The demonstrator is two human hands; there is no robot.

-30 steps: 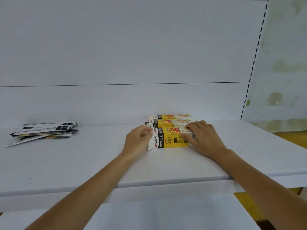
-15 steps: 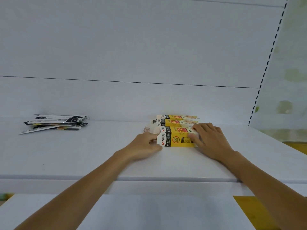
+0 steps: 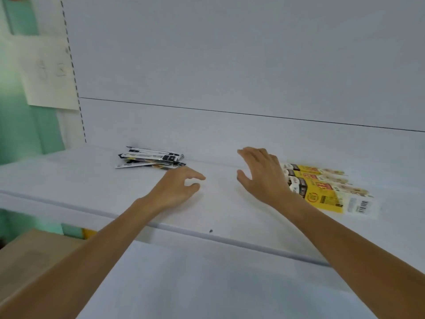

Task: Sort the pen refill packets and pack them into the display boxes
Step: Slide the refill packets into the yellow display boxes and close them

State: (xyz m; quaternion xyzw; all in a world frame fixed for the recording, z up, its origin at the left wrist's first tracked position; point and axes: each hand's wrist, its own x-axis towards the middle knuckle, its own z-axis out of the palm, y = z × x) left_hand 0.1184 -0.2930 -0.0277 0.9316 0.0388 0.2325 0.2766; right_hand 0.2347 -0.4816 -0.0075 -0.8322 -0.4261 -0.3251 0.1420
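Black-white refill packets (image 3: pixel 149 157) piled left; yellow display boxes (image 3: pixel 319 187) lying right.

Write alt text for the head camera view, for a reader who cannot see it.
Two empty hands, the left hand and right hand, reach out open over a white shelf, between a pile of black-and-white refill packets on the left and yellow display boxes lying on the right.

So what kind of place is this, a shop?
Probably a shop, or its stockroom. There is a white shelf with a slotted post at its side, a pile of pen refill packets, and yellow display boxes lying side by side.
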